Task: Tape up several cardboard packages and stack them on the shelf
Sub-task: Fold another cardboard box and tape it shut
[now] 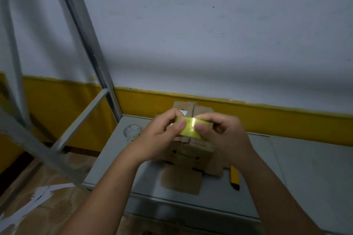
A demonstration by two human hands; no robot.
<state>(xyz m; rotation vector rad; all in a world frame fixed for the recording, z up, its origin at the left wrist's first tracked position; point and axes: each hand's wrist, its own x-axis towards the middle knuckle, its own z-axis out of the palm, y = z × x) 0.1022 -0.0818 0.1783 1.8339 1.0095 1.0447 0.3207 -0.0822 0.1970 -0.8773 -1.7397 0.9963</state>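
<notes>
One view, head camera. Both hands pinch one short tape strip (pixel 188 127), glossy yellow, stretched flat just above the cardboard box (pixel 191 150). Left hand (pixel 162 135): thumb on the near face, fingers curled behind the left end. Right hand (pixel 223 135): same pinch on the right end. The box stands on the grey table (pixel 286 158) against the wall, its near flap lying down on the tabletop.

Handling guess: the box is small and light, with stiff walls but floppy flaps, so press the flaps shut and grip it by opposite sides. The tape is thin, sticky and folds onto itself, so keep it taut by the ends.

A yellow-black knife (pixel 234 177) lies right of the box and the metal shelf frame (pixel 84 25) stands to the left. There's a white label on the box top, no text or brand readable.
</notes>
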